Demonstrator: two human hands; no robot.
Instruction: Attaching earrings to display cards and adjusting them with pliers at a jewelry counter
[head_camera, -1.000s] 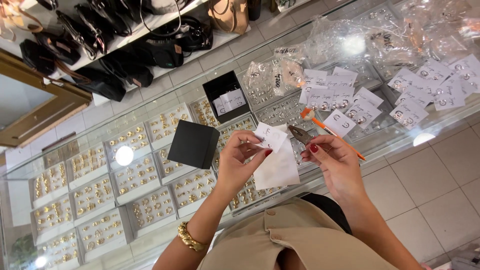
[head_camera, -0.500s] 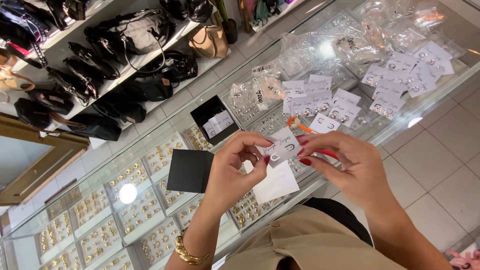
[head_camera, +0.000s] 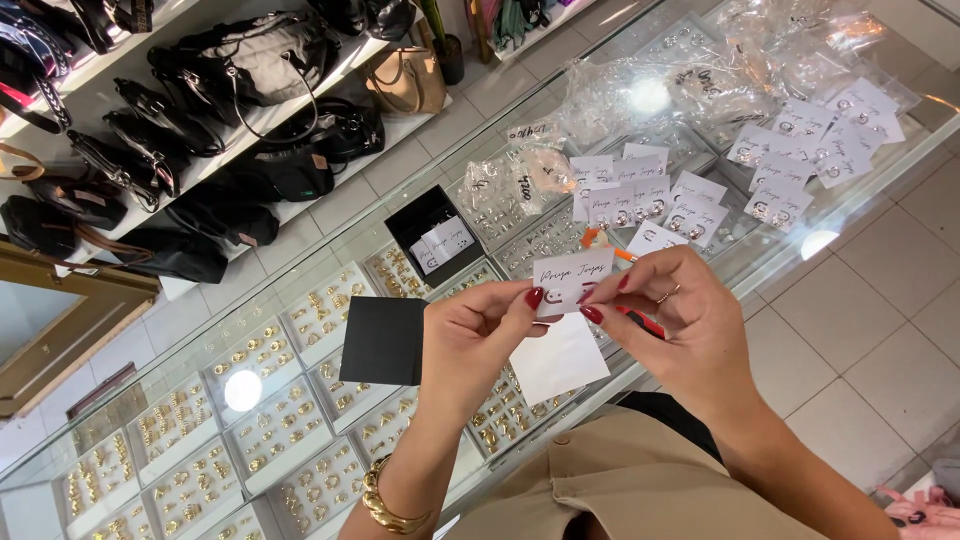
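Observation:
Both hands pinch one small white earring card (head_camera: 572, 280) held up over the glass counter (head_camera: 300, 380). My left hand (head_camera: 478, 350) grips its left edge with thumb and forefinger. My right hand (head_camera: 672, 320) holds its right lower edge with red-nailed fingertips; an orange-handled tool (head_camera: 640, 318) pokes out behind that hand. A pair of small hoop earrings sits on the card's lower part. A blank white paper (head_camera: 560, 358) and a black square card (head_camera: 384, 340) lie on the glass just below.
Several white earring cards (head_camera: 650, 200) and clear plastic bags (head_camera: 700, 80) lie on the counter at the right. A black tray (head_camera: 436, 236) holds a card. Trays of gold earrings (head_camera: 180, 420) show under the glass. Dark handbags (head_camera: 200, 120) fill shelves behind.
The card has come up slightly nearer the camera, and both hands have closed in on its edges. One second ago the hands were lower, over the white paper.

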